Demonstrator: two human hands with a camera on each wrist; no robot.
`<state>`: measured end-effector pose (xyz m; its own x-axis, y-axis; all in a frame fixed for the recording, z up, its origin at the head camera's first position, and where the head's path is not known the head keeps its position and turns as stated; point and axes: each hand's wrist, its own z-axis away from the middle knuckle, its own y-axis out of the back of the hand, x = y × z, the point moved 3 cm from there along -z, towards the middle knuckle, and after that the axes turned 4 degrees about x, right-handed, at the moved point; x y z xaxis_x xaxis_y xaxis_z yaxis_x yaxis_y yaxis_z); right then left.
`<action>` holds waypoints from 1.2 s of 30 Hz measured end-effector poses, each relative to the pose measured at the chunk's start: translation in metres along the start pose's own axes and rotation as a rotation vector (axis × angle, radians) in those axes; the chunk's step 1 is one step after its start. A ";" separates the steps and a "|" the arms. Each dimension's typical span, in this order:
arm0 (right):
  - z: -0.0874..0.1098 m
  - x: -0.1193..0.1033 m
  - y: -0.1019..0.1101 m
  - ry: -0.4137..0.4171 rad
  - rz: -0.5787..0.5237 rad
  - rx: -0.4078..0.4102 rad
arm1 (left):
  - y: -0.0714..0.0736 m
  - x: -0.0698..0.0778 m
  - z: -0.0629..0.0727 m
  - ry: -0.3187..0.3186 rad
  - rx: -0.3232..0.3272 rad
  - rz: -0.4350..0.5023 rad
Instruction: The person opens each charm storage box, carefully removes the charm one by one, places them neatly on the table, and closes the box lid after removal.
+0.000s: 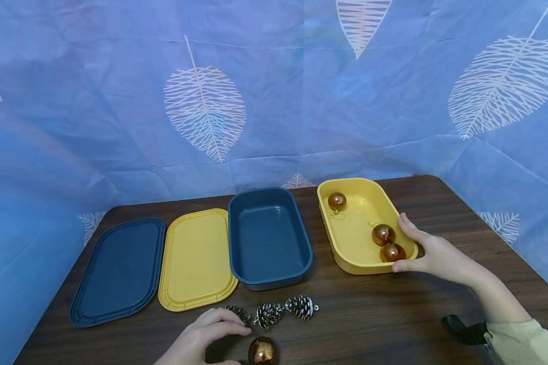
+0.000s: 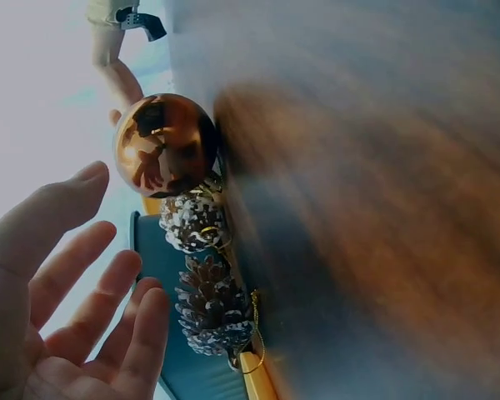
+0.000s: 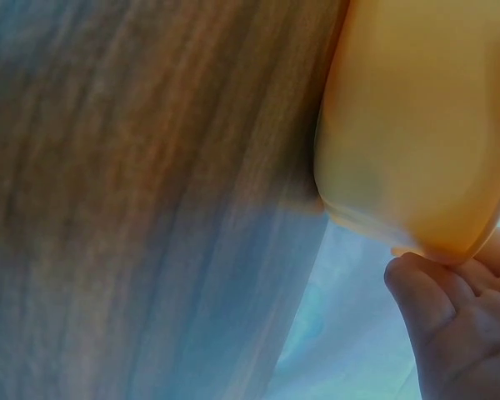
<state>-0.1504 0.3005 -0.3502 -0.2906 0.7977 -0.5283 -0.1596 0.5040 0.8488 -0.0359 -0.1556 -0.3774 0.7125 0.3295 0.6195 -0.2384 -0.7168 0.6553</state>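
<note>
My left hand [image 1: 205, 337] is just left of a shiny copper Christmas bauble [image 1: 262, 351] on the table, its fingers loosely bent and apart from it. In the left wrist view, that bauble [image 2: 166, 145] hangs beyond the thumb tip, with pinecones [image 2: 214, 307] behind it. Several white-tipped pinecone ornaments [image 1: 269, 315] lie in a row past the left hand, one partly covered by it. My right hand [image 1: 438, 256] grips the near right corner of a yellow container [image 1: 351, 263], thumb at the front rim and fingers along the right side. Three copper baubles [image 1: 383, 234] lie inside.
A dark blue container [image 1: 271, 243] stands left of the yellow one. Farther left lie a yellow lid [image 1: 198, 261] and a dark blue lid [image 1: 118, 271]. Blue cloth with white leaf prints [image 1: 274, 101] hangs behind the dark wooden table [image 1: 361, 314].
</note>
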 end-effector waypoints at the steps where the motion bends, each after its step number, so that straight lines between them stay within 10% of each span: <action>1: 0.000 0.000 0.000 0.000 0.000 0.001 | 0.000 0.000 -0.001 0.016 0.000 0.008; 12: 0.000 0.000 0.001 0.006 -0.007 0.006 | 0.005 0.014 -0.036 -0.010 0.015 0.028; 27: 0.001 0.002 -0.002 0.007 -0.004 -0.003 | 0.032 0.049 -0.156 0.011 0.004 0.004; 36: -0.001 0.000 -0.003 0.002 -0.016 -0.002 | 0.007 0.040 -0.204 0.098 -0.025 0.167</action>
<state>-0.1508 0.2990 -0.3532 -0.2898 0.7887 -0.5422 -0.1660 0.5165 0.8400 -0.1438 -0.0224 -0.2600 0.5942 0.2668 0.7587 -0.3647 -0.7515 0.5498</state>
